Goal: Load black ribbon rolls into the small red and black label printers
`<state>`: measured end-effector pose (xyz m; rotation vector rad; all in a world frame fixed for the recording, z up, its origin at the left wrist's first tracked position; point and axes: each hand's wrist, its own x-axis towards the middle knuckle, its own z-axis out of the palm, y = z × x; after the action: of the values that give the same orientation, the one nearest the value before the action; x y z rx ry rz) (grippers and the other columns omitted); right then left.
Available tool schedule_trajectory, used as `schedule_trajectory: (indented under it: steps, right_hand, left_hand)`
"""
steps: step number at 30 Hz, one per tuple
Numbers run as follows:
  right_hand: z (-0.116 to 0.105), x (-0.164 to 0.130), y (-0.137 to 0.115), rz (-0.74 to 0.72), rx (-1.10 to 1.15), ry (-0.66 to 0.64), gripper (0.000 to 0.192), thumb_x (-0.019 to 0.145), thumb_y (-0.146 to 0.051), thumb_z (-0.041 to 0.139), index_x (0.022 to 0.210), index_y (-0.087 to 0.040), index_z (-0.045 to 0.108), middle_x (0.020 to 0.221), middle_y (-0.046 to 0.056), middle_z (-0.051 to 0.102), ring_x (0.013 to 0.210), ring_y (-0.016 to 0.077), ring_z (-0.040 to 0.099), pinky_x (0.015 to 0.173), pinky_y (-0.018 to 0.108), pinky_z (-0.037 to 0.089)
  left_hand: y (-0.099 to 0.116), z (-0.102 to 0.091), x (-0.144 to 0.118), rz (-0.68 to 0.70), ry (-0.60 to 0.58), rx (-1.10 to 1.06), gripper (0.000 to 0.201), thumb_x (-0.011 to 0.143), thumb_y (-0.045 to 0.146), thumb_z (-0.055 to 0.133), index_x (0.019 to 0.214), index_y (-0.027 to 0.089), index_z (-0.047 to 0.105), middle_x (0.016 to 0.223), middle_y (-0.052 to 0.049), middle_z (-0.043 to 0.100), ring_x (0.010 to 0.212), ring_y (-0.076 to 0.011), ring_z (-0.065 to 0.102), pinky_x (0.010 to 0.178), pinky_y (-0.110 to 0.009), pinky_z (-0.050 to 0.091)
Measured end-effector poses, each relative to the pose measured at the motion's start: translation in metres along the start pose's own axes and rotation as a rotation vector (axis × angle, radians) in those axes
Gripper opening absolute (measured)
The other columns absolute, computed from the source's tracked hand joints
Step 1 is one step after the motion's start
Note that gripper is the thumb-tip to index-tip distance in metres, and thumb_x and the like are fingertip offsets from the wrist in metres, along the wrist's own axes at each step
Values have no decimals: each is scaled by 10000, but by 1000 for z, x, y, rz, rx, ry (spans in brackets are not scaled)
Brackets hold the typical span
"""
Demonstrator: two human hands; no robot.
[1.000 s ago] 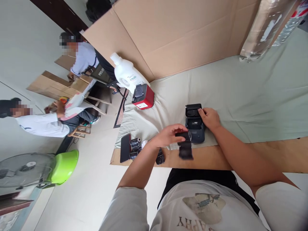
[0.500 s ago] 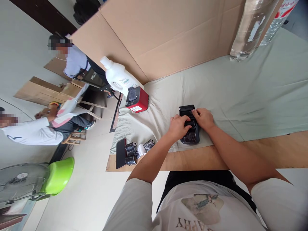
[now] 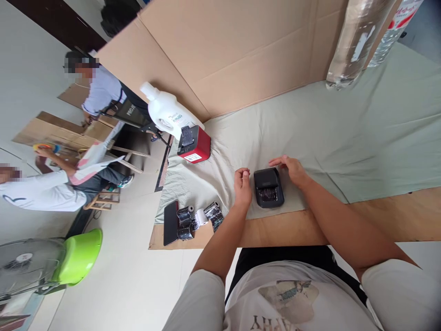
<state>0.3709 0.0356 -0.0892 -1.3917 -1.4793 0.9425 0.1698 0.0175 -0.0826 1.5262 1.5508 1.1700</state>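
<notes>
A small black label printer [image 3: 264,177] lies on the cloth between my hands, its lid down and a dark, glossy strip showing at its near end. Just left of it is my left hand [image 3: 243,187], fingers curled in and thumb up, with nothing seen in it. My right hand [image 3: 292,170] hovers by the printer's far right corner, empty, its fingers stretched out to the left. Neither hand appears to grip the printer.
A red and black box-shaped device [image 3: 199,146] stands before a white jug [image 3: 168,110]. Left of my forearm are a dark phone [image 3: 170,223] and several wrapped rolls [image 3: 185,214]. Cardboard [image 3: 241,50] walls the back; a large bottle [image 3: 347,50] stands right. Two people sit beyond.
The printer's lid has gone from open to shut, covering the roll inside. Both hands have come off it, the left to the left and the right just beyond its far corner.
</notes>
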Motion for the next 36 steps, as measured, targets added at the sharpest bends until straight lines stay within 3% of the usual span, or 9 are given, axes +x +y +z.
schedule_trajectory:
  steps: [4, 9, 13, 18, 25, 28, 31, 33, 36]
  right_hand:
    - [-5, -2, -4, 62, 201, -7, 661, 932, -700, 294, 727, -206, 683, 974, 113, 741, 977, 245, 656, 882, 399, 495]
    - [-1, -2, 1, -52, 19, -101, 515, 741, -588, 678, 1096, -215, 682, 1206, 122, 672, 1155, 300, 589, 954, 458, 496]
    - [0, -2, 6, -145, -118, -266, 589, 746, -486, 710, 1275, -241, 622, 1420, 121, 552, 1390, 342, 423, 1144, 533, 356]
    - [-1, -1, 7, -157, -196, -342, 622, 799, -482, 673, 1366, -252, 561, 1550, 119, 424, 1491, 352, 289, 1200, 563, 273]
    - [0, -3, 8, -121, -193, -289, 641, 798, -599, 649, 1321, -234, 581, 1406, 126, 561, 1381, 364, 433, 1159, 570, 349]
    - [-2, -5, 6, -54, -77, -288, 715, 798, -652, 628, 1366, -226, 535, 1399, 138, 552, 1288, 345, 520, 1069, 534, 458]
    - [-5, -9, 2, 42, 70, -449, 894, 740, -651, 704, 1470, -226, 410, 1369, 136, 570, 1172, 308, 609, 989, 484, 525]
    - [-4, -14, -1, 99, 83, -528, 990, 666, -609, 794, 1477, -214, 386, 1343, 132, 594, 1185, 312, 609, 1024, 486, 505]
    - [1, -17, -2, 169, 113, -486, 924, 625, -565, 844, 1386, -205, 463, 1305, 137, 624, 1199, 322, 606, 1040, 505, 494]
  left_hand:
    - [-8, 7, -7, 25, -111, -69, 509, 966, 610, 363, 1258, 217, 504, 1311, -129, 590, 1189, -205, 587, 964, -349, 486]
    - [-16, 14, -10, 74, -270, -24, 557, 916, 574, 509, 1332, 205, 496, 1406, -137, 541, 1328, -235, 508, 1114, -391, 403]
    - [-19, 14, -11, 82, -306, -18, 562, 941, 578, 466, 1367, 213, 470, 1423, -129, 520, 1337, -221, 503, 1123, -375, 402]
    - [-18, 10, -10, 130, -340, 19, 616, 934, 631, 462, 1388, 214, 451, 1432, -134, 516, 1339, -233, 498, 1136, -390, 385]
    - [-25, 14, -18, 208, -205, -95, 532, 935, 580, 518, 1312, 205, 500, 1361, -139, 552, 1300, -260, 525, 1140, -447, 384]
    - [-22, 13, -29, 400, -105, -85, 422, 960, 492, 515, 1278, 214, 506, 1374, -142, 527, 1326, -270, 500, 1157, -491, 363]
    - [-18, 10, -37, 570, -48, -103, 379, 971, 389, 515, 1311, 226, 474, 1407, -147, 489, 1353, -271, 471, 1161, -509, 349]
    - [-18, 10, -38, 576, -50, -139, 404, 974, 380, 510, 1344, 226, 453, 1418, -150, 479, 1361, -269, 460, 1161, -498, 347]
    - [-23, 12, -34, 421, -70, -215, 484, 992, 467, 440, 1396, 203, 418, 1424, -169, 477, 1327, -272, 485, 1129, -477, 384]
